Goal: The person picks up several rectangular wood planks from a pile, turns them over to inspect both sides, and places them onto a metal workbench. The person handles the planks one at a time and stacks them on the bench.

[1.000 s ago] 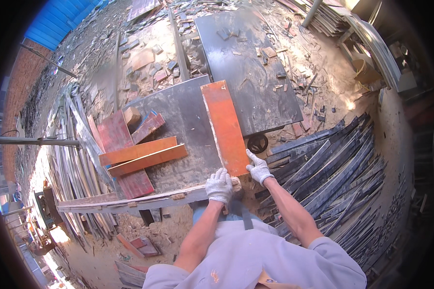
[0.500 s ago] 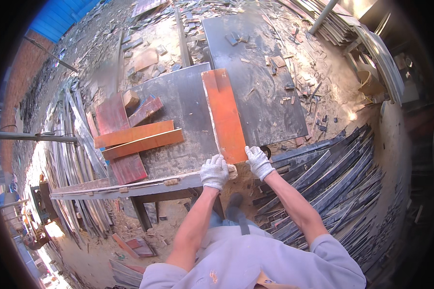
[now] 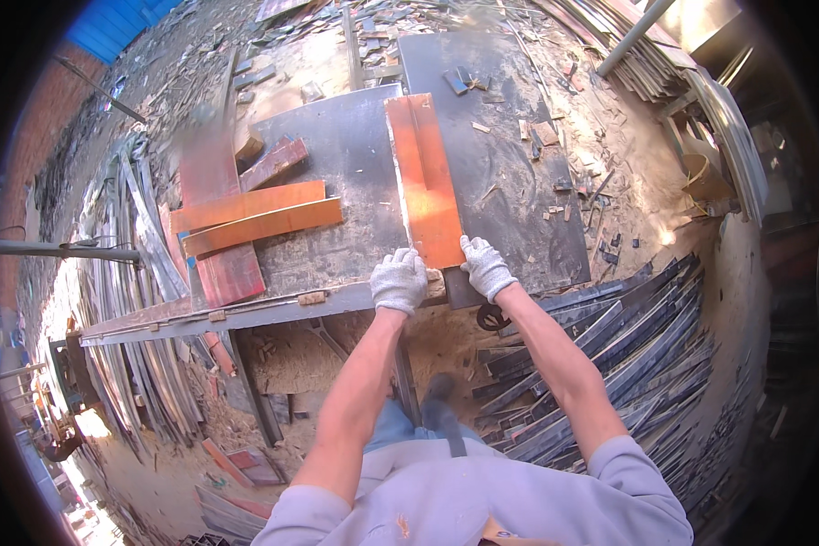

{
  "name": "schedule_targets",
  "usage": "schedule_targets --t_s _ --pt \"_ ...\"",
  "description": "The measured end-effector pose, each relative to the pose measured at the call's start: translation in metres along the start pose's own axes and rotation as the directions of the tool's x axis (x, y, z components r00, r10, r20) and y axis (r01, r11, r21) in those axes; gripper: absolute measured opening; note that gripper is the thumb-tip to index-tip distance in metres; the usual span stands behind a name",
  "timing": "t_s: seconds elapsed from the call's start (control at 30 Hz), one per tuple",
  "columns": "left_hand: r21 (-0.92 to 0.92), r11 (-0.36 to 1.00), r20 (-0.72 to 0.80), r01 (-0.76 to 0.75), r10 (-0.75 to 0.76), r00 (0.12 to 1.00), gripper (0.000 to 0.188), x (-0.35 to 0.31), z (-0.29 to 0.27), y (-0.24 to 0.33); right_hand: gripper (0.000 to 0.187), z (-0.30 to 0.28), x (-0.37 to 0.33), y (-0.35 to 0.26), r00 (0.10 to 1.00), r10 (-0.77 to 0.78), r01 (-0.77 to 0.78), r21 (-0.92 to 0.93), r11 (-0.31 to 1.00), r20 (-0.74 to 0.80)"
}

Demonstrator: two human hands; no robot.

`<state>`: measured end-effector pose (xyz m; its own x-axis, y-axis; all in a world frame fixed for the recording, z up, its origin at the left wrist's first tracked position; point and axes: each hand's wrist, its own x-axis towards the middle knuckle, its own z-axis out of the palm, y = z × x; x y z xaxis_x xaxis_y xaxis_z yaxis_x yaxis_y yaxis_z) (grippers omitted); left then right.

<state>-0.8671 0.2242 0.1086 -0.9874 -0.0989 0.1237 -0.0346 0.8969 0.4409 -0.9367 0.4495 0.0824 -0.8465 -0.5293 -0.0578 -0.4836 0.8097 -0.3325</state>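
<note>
An orange-faced wooden board [image 3: 425, 182] lies lengthwise on a dark, dusty worktable [image 3: 337, 136], pointing away from me. At its near end, my left hand [image 3: 399, 280], in a pale knitted work glove, is closed on the left corner. My right hand [image 3: 487, 268], gloved alike, grips the right corner, its thumb side against the edge. The fingers' undersides are hidden. To the left, two narrow orange strips [image 3: 264, 218] lie across a dull red board [image 3: 227, 273]. Behind them rest a reddish offcut [image 3: 275, 164] and a small wood block [image 3: 248, 144].
Dark strips [image 3: 601, 355] are heaped at the right of the table. Long pale strips [image 3: 146, 318] pile up on the left, near a metal pole [image 3: 64, 250]. Small offcuts [image 3: 541, 135] litter the table's right part. Stacked sheets [image 3: 610, 45] stand at the far right.
The whole view has shifted, so the table and hands appear higher. The orange board seems to have slid slightly away from me, with both hands still on its near end.
</note>
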Motion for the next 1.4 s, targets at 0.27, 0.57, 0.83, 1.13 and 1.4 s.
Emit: schedule_targets --t_s 0.27,0.57,0.83,1.13,1.4 --pt "0.022 1.000 -0.044 0.003 -0.002 0.999 0.028 0.001 0.014 -0.005 0.065 0.012 0.007 0.003 0.999 -0.034 0.032 -0.048 0.998 -0.041" --pt "0.089 0.996 -0.005 0.023 -0.022 1.000 0.033 0.000 0.022 -0.011 0.060 0.021 0.016 0.000 1.000 0.004 -0.003 -0.090 0.996 0.003" --pt "0.103 0.994 -0.052 0.042 -0.036 0.998 0.036 0.003 0.025 -0.009 0.054 -0.006 0.011 0.043 0.865 0.440 -0.485 -0.180 0.856 -0.240" --pt "-0.016 1.000 -0.070 -0.012 0.011 0.998 0.031 0.009 0.030 0.015 0.098 -0.048 0.077 0.048 0.821 0.509 -0.534 -0.032 0.845 -0.257" --pt "-0.083 0.985 0.020 0.153 -0.152 0.988 0.040 0.000 -0.031 0.040 0.048 -0.096 -0.062 0.018 0.774 0.226 -0.531 0.800 -0.278 0.592"
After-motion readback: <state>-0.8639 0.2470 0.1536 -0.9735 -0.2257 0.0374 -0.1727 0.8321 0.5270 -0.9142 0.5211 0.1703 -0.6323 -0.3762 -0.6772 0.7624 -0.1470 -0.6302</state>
